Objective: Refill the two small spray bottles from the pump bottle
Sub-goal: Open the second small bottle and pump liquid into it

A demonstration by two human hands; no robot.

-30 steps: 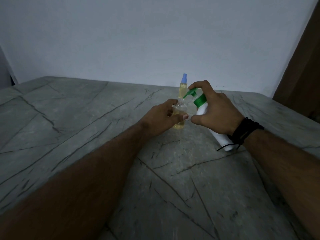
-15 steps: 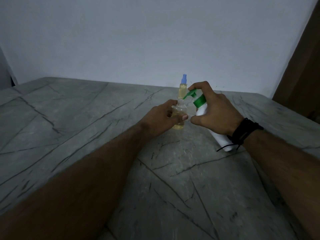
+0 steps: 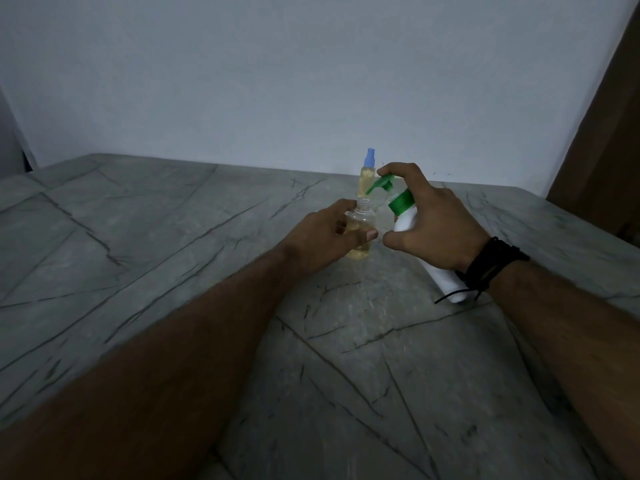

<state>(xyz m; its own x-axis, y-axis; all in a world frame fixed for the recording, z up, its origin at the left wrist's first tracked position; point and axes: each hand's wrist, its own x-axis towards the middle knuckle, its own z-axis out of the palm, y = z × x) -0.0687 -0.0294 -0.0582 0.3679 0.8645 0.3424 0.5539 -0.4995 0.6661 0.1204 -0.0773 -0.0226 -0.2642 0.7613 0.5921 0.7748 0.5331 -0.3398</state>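
We've got the open bottle [image 3: 360,233] standing on the table [image 3: 145,244], left hand [image 3: 325,237] wrapped around it. Right hand [image 3: 433,220] grips the pump bottle [image 3: 408,216], tilted, finger on the green pump [image 3: 382,183], spout right above the neck. Best bet here, we reckon: short slow presses, spout kept centred so nothing dribbles. The capped bottle [image 3: 367,174] stands just behind, looks full.

Grey veined stone table [image 3: 173,237] bears two small spray bottles [image 3: 360,233].

2 spray btls [image 3: 360,233], 1 pump btl [image 3: 408,220], 2 hands [image 3: 322,237]
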